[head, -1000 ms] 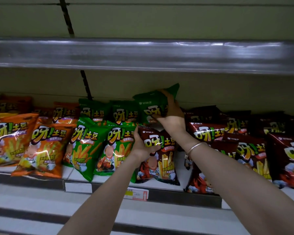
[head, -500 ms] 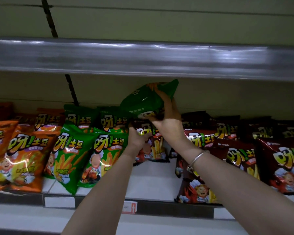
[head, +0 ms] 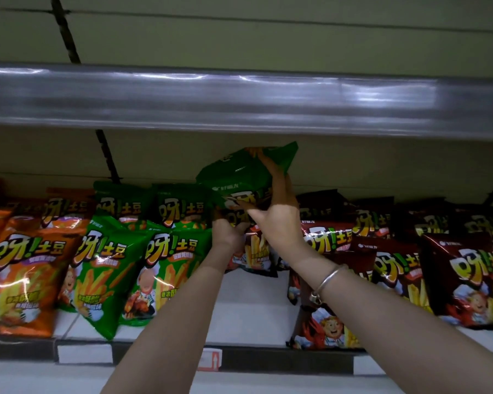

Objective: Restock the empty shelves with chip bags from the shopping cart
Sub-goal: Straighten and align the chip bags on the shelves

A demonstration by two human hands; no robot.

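1. Grips a green chip bag [head: 239,180] with the right hand [head: 279,214], fingers curled round its right edge and thumb under its lower front. Holds it tilted, lifted clear of the shelf, above the back row and just under the upper shelf rail [head: 239,100].
2. Pinches with the left hand [head: 229,231] the top edge of a dark red chip bag [head: 258,251], which stands upright toward the back of the shelf, just below the green one.
3. Wears a silver bracelet [head: 326,281] on the right wrist.
4. Reaches over a bare white strip of shelf [head: 254,314], between the green bags [head: 165,268] on the left and the dark red bags [head: 464,280] on the right.
5. Faces orange bags [head: 23,282] at the far left, leaning in rows beside the green ones.
6. Looks down on a small price label [head: 211,359] on the shelf's front edge, below the bare strip.
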